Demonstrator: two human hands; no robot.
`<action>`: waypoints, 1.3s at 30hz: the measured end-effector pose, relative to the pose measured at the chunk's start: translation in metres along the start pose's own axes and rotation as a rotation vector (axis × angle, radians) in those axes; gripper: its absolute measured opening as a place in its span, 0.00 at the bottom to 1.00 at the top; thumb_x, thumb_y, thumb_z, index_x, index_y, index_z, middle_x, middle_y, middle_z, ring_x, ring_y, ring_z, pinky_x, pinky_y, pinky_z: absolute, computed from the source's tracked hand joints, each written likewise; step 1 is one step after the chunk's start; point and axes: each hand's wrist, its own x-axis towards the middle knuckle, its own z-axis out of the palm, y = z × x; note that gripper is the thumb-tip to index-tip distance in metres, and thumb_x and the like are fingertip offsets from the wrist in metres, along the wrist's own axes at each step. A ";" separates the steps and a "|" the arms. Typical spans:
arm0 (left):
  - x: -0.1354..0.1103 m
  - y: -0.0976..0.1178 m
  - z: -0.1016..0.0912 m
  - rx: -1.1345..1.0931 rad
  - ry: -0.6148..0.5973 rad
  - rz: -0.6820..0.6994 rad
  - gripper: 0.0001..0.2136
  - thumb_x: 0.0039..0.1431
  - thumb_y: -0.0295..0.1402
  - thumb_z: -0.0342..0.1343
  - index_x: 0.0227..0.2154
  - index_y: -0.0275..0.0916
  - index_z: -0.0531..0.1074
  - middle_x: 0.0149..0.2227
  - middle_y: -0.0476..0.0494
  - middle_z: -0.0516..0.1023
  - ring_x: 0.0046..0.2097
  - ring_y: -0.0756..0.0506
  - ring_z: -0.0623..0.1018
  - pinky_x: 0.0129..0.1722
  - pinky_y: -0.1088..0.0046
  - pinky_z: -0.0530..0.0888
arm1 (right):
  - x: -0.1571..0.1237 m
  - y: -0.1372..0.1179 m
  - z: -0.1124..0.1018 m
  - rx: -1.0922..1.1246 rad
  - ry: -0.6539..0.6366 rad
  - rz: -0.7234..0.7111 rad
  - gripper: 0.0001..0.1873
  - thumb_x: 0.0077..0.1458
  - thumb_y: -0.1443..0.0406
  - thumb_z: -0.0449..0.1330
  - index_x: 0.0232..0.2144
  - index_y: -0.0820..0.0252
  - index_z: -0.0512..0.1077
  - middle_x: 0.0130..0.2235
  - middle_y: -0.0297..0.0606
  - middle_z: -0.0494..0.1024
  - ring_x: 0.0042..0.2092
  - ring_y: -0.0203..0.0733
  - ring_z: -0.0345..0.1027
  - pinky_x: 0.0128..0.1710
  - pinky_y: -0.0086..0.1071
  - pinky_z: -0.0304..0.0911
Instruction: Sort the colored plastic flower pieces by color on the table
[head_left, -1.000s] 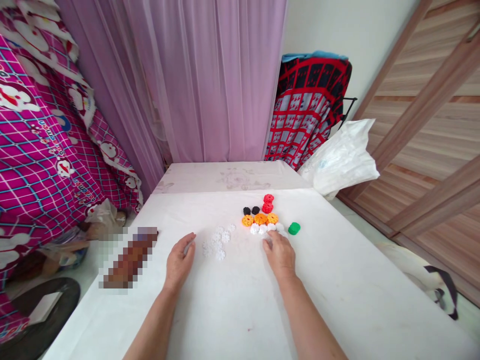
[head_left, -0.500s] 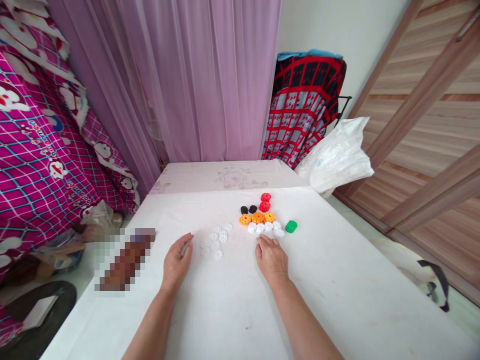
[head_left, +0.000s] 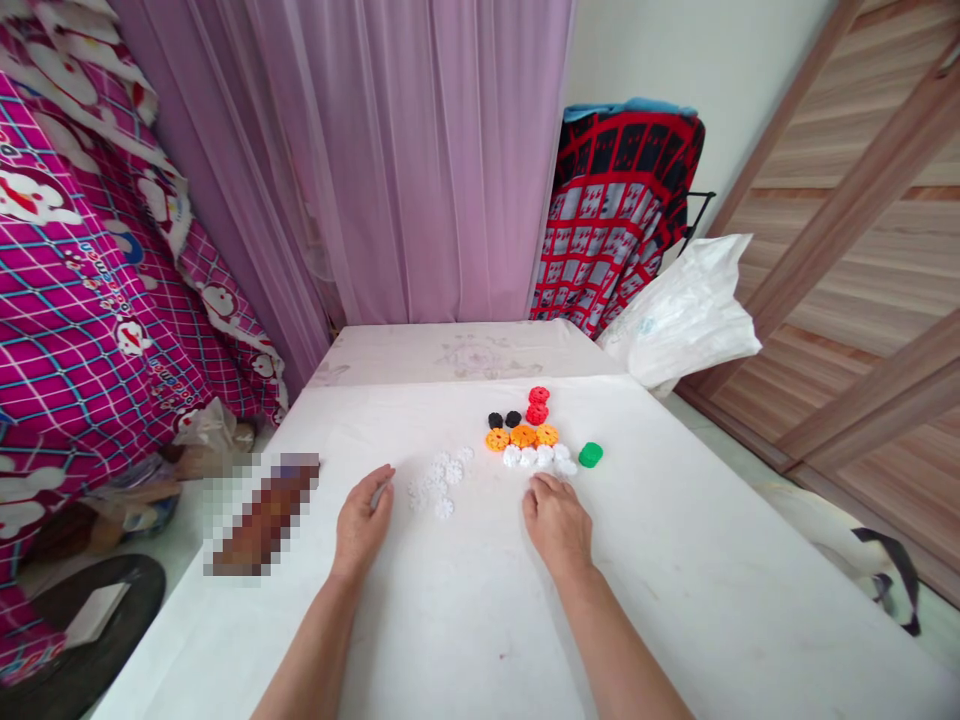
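Small flower-shaped plastic discs lie on a white table (head_left: 675, 600). A sorted group has two red discs (head_left: 537, 405), two black discs (head_left: 503, 419), three orange discs (head_left: 522, 436) and a row of white discs (head_left: 538, 457), with one green disc (head_left: 590, 455) at its right. A loose heap of white discs (head_left: 439, 477) lies to the left. My right hand (head_left: 556, 520) rests palm down just in front of the white row, fingers curled, fingertips near it. My left hand (head_left: 361, 522) lies on the table left of the loose heap, fingers curled inward; I cannot make out anything in them.
A white plastic bag (head_left: 679, 320) sits at the table's far right corner. Behind stand a pink curtain (head_left: 420, 160) and a red patterned cloth (head_left: 615, 215) over a rack. A pink checked blanket (head_left: 82, 290) and clutter fill the left side. A wooden panel wall (head_left: 862, 250) runs along the right.
My right hand drew back from the white row toward me, then edged forward again. The left hand has stayed put.
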 end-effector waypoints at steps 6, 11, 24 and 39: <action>0.000 0.003 -0.001 0.009 -0.003 0.006 0.17 0.58 0.41 0.48 0.45 0.43 0.75 0.50 0.43 0.78 0.52 0.42 0.76 0.56 0.59 0.70 | 0.000 -0.002 0.003 -0.028 -0.010 0.058 0.20 0.59 0.65 0.51 0.52 0.57 0.72 0.57 0.40 0.70 0.53 0.44 0.65 0.46 0.31 0.62; 0.000 0.005 -0.002 -0.008 0.003 0.013 0.17 0.57 0.40 0.48 0.45 0.42 0.75 0.49 0.43 0.79 0.51 0.42 0.76 0.56 0.59 0.70 | 0.003 -0.002 0.000 -0.023 -0.031 0.039 0.17 0.60 0.65 0.51 0.48 0.57 0.74 0.54 0.40 0.72 0.49 0.44 0.66 0.42 0.32 0.63; 0.001 0.005 0.000 -0.010 -0.002 0.005 0.17 0.57 0.40 0.49 0.45 0.42 0.75 0.50 0.43 0.78 0.51 0.42 0.76 0.56 0.58 0.69 | 0.021 -0.025 -0.003 0.126 0.080 -0.208 0.13 0.58 0.69 0.52 0.41 0.56 0.75 0.48 0.38 0.75 0.48 0.42 0.63 0.47 0.32 0.56; 0.002 0.006 -0.001 -0.037 0.011 0.001 0.16 0.57 0.40 0.49 0.44 0.42 0.76 0.50 0.42 0.78 0.51 0.42 0.76 0.56 0.58 0.70 | 0.065 -0.082 0.005 0.033 -0.106 -0.335 0.11 0.55 0.66 0.58 0.42 0.59 0.72 0.38 0.42 0.79 0.47 0.47 0.64 0.46 0.37 0.52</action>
